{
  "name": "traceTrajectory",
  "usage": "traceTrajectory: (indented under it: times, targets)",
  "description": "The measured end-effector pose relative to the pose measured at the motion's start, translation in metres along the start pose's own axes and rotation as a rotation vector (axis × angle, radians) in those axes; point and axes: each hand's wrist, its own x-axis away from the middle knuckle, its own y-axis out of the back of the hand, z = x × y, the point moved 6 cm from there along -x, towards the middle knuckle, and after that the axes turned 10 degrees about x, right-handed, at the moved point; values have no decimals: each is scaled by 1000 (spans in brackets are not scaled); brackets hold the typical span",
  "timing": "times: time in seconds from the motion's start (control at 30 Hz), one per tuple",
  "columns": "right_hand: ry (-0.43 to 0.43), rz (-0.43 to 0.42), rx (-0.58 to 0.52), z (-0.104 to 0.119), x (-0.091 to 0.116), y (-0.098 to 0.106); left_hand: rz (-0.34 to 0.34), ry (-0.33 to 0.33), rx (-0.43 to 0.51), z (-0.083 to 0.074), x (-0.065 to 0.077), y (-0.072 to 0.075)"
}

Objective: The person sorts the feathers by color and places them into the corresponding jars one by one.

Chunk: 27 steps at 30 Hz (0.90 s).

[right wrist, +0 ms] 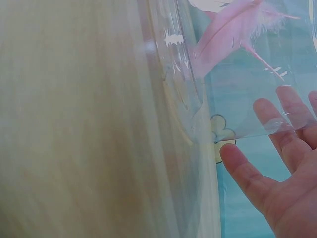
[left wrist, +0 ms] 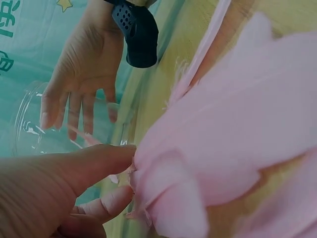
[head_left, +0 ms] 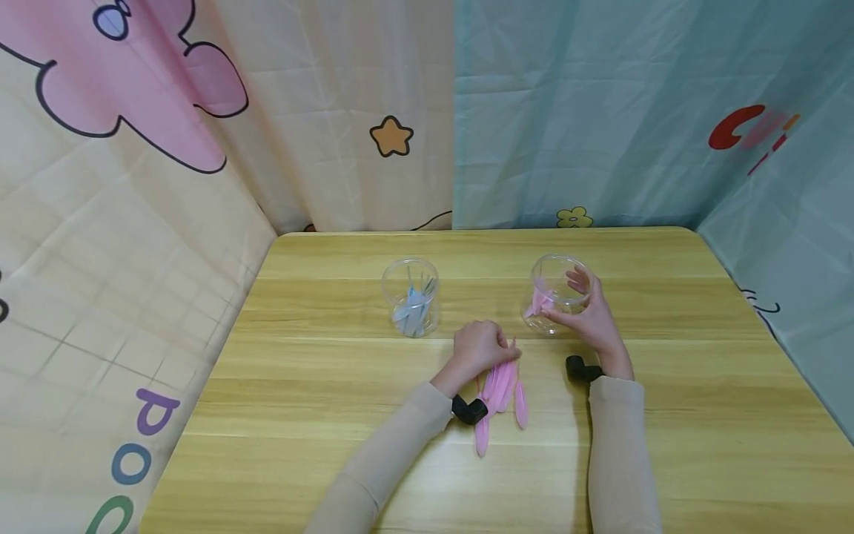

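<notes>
On the table, my left hand [head_left: 477, 348] pinches the upper ends of several pink feathers [head_left: 500, 386] between thumb and fingers; the lower ends spread toward me. In the left wrist view the pink feathers [left wrist: 223, 114] fill the right side. My right hand [head_left: 599, 319] holds the right side of a clear plastic cup [head_left: 563, 257], thumb in front and fingers behind. Inside this cup lie pink feathers [right wrist: 230, 32], seen through its wall in the right wrist view. The exact contact of the right thumb with the cup is hard to make out.
A second clear cup [head_left: 411, 259] with blue-grey feathers [head_left: 414, 315] stands upright to the left, beyond my left hand. The wooden table [head_left: 300, 356] runs up to printed curtains [head_left: 333, 111] at the back and sides.
</notes>
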Motion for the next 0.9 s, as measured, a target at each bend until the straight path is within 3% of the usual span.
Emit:
traceTrajectory:
  times: [0.53, 0.9]
  targets:
    - [21, 1, 17, -5, -2, 1, 21, 39, 71, 3, -2, -3]
    - [8, -21, 22, -37, -11, -2, 20, 63, 161, 5, 0, 4]
